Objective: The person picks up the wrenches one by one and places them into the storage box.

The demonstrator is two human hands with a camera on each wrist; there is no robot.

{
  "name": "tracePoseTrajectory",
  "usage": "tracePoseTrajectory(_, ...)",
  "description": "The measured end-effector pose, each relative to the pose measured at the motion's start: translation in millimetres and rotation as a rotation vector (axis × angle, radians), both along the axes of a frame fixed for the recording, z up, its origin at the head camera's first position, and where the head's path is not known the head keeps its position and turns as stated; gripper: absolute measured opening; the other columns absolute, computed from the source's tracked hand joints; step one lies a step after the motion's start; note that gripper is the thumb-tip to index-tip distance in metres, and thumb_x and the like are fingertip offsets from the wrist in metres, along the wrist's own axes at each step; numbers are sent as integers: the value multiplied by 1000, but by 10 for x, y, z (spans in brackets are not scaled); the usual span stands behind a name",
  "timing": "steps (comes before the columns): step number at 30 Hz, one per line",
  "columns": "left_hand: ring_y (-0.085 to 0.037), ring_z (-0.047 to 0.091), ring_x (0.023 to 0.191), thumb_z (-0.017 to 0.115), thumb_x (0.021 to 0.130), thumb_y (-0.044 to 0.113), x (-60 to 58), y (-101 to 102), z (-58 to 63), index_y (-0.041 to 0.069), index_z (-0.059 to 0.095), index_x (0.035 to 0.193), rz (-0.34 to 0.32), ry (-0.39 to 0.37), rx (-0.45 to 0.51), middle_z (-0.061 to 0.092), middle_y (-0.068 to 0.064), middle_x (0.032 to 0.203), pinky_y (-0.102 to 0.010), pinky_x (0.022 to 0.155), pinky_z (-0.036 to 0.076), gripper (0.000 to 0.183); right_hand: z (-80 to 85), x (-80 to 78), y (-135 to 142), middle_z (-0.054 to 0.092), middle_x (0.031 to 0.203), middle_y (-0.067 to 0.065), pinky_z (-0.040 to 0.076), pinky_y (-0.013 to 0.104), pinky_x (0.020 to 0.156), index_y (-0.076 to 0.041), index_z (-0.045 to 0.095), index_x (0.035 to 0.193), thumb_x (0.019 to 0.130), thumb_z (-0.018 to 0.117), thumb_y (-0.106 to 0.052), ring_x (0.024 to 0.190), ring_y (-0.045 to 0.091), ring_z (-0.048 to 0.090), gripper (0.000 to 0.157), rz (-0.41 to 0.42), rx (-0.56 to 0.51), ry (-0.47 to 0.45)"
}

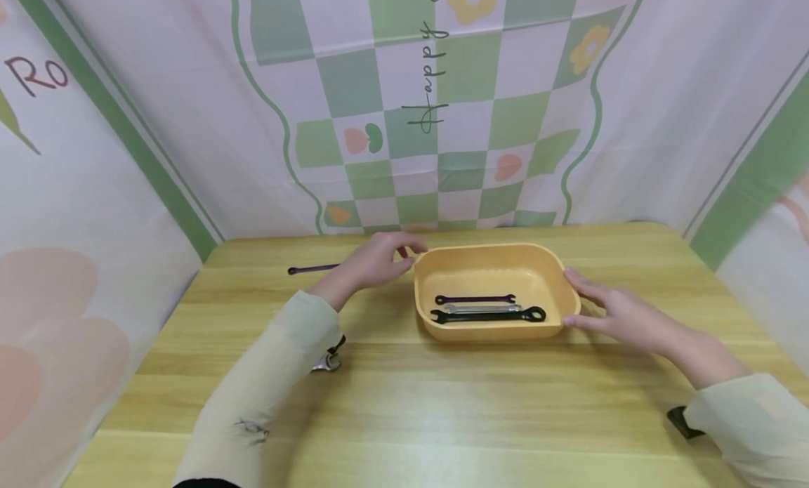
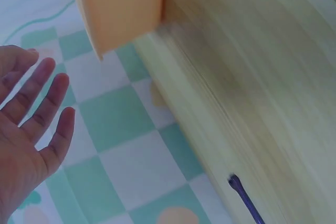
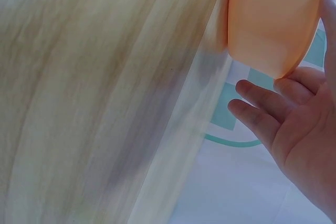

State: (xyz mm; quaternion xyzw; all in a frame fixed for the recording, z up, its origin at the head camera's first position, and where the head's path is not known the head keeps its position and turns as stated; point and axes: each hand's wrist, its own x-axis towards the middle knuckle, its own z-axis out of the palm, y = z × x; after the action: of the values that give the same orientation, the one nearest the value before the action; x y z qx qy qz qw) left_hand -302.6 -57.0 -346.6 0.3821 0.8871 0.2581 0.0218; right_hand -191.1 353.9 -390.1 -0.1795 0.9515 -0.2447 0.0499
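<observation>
Sleeves (image 1: 265, 376) nearest, left hand (image 1: 375, 261) spread beside a tub (image 1: 489, 333) of wrenches (image 1: 483, 317); right hand (image 1: 622, 316), also spread, touches the tub's right end.

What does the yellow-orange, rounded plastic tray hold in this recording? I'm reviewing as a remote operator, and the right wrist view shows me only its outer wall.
Observer: The head view shows three wrenches lying in the tray: a slim dark purple metal wrench at the back, a silver metal wrench in the middle and a thicker black metal wrench in front.
Operator: And the left grip? It's outside my picture.
Observer: The person's left grip is at the tray's back left corner; whether it touches the rim, I can't tell.
</observation>
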Motion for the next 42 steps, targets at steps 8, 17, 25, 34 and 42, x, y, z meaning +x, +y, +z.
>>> tracePoseTrajectory(8, -24, 64, 111, 59, 101, 6, -38, -338, -64, 5, 68, 131, 51, -52, 32, 67, -8, 130, -45, 97, 51, 31, 11, -2, -4, 23, 159, 32, 27, 73, 106, 0, 18, 162, 98, 68, -42, 136, 62, 29, 91, 1, 4, -8)
tracePoseTrajectory(17, -28, 63, 114, 58, 101, 2, -101, -662, -134, 4, 67, 131, 107, -116, 51, 65, -12, 132, -48, 97, 51, 32, 7, -9, 4, 24, 159, 32, 28, 73, 106, -1, 18, 162, 98, 68, -42, 136, 62, 31, 91, -4, 5, -12)
tracePoseTrajectory(25, -32, 63, 114, 55, 99, 0, -162, -865, -209, 0, 66, 131, 164, -134, 55, 65, -15, 132, -48, 96, 51, 33, -1, -14, 10, 23, 159, 32, 27, 74, 106, -1, 17, 162, 98, 68, -42, 135, 63, 31, 91, -5, -2, -15)
tracePoseTrajectory(34, -40, 61, 115, 55, 95, -5, -235, -1053, -288, -6, 62, 133, 185, -153, 39, 62, -24, 134, -52, 100, 49, 39, 17, -20, 1, 25, 158, 33, 28, 74, 106, 0, 19, 162, 98, 69, -41, 135, 63, 31, 90, -4, 3, -4)
tracePoseTrajectory(42, -43, 55, 125, 56, 96, -4, -293, -1165, -331, -2, 61, 137, 270, -187, -30, 58, -21, 141, -56, 106, 43, 42, 25, -3, -4, 26, 158, 33, 28, 74, 105, -1, 18, 162, 98, 69, -40, 134, 63, 33, 90, -1, 5, -3)
